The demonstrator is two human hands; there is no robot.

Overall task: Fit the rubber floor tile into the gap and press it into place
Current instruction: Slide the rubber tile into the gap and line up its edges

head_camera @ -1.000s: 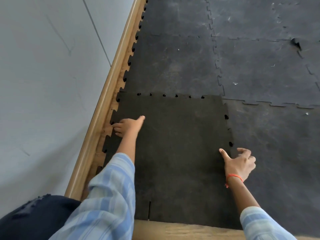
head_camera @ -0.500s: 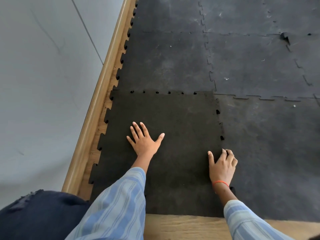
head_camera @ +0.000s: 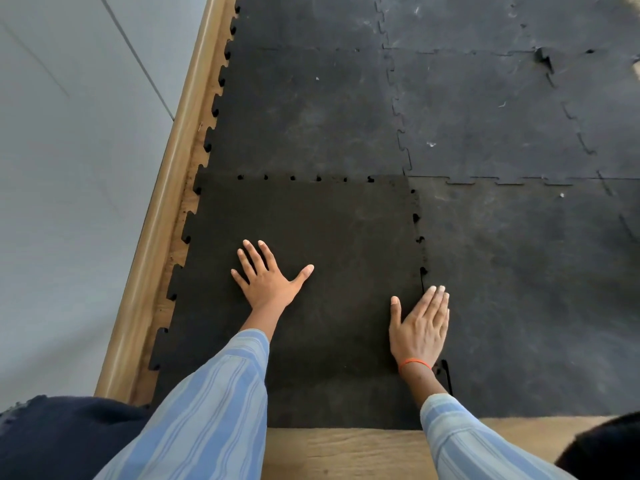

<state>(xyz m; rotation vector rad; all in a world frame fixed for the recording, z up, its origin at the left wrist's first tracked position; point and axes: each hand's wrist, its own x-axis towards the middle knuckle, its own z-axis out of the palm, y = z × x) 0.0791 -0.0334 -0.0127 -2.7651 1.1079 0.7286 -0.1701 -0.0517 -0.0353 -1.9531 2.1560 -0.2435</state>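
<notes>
A dark brown-black rubber floor tile point(head_camera: 339, 230) with puzzle-tooth edges lies in the gap among greyer tiles, next to the wooden skirting. Small dark holes show along its far seam and its right seam. My left hand point(head_camera: 268, 282) lies flat on the tile, fingers spread, left of its middle. My right hand point(head_camera: 420, 327) lies flat with fingers together over the tile's right seam, its fingertips reaching onto the neighbouring tile. An orange band circles that wrist. Neither hand holds anything.
Grey interlocking rubber tiles point(head_camera: 519, 271) cover the floor ahead and to the right; one point(head_camera: 543, 60) has a torn, lifted corner. A wooden skirting point(head_camera: 166, 209) and grey wall point(head_camera: 69, 168) run along the left. Bare wooden floor point(head_camera: 346, 452) lies at the near edge.
My left hand moved from the tile's left edge to lie flat on the tile. My right hand uncurled from knuckles to a flat palm on the right seam.
</notes>
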